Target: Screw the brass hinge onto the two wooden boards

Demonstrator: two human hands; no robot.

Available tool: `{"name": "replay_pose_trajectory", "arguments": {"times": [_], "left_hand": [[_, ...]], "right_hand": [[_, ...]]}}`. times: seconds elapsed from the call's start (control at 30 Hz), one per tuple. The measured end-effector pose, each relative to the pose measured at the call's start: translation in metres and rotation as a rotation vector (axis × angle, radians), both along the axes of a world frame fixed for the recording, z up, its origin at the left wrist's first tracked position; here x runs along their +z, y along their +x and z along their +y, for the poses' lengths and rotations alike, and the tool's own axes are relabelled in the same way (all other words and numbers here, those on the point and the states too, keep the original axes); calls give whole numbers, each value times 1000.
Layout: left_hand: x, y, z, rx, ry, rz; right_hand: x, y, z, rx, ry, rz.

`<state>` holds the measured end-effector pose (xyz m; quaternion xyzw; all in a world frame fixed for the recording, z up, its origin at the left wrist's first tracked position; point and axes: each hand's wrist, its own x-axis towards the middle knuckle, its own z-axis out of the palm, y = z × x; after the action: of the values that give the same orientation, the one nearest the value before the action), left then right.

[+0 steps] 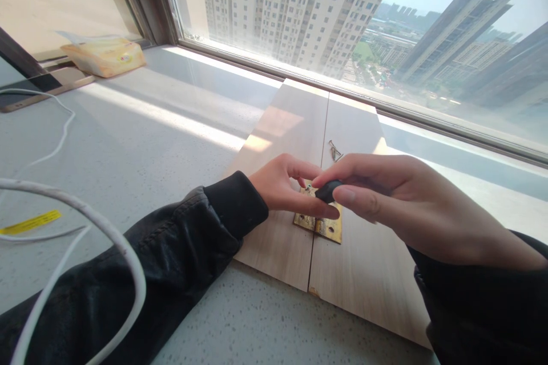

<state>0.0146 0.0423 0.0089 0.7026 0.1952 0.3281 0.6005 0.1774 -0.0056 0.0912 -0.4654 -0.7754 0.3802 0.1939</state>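
A brass hinge (329,231) lies across the seam between two pale wooden boards (278,245). At its upper left part, a small screw (309,187) shows between my hands. My right hand (398,199) is closed around the short black handle of a screwdriver (327,191), whose shaft and tip I cannot make out. My left hand (286,185) rests over the hinge's left side, with thumb and forefinger apart on either side of the screw. The left thumb passes just below the black handle. Both hands hide much of the hinge.
Several loose screws (334,151) lie on the boards beyond my hands. White cables (128,262) loop at the left, close to my left sleeve. A phone (47,86) and a tissue pack (107,57) sit at the far left. The window frame (257,65) borders the back.
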Motion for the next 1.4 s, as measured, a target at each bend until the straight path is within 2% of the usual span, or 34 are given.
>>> {"name": "replay_pose_trajectory", "arguments": {"times": [0.27,0.53,0.63,0.8,0.9,1.17,1.4], "left_hand": [[-5,-1,7,97,144,-11],[-6,-2,8,108,150,-46],[-5,-2,7,89,141,-54],[-3,-2,7,9,82,-68],[-4,-2,6,-2,71,-56],[-2,0,4,60,114,-19],[-6,2,5,172,105,-96]], "right_hand": [[-12,-5,-3,-137,-37,126],[-8,-9,-3,-270,37,-12],[-5,-6,-2,-248,65,-60],[0,4,1,-81,39,-14],[2,7,1,-44,22,-14],[-4,-7,-3,-107,29,6],[-8,-11,-4,-249,105,-43]]}}
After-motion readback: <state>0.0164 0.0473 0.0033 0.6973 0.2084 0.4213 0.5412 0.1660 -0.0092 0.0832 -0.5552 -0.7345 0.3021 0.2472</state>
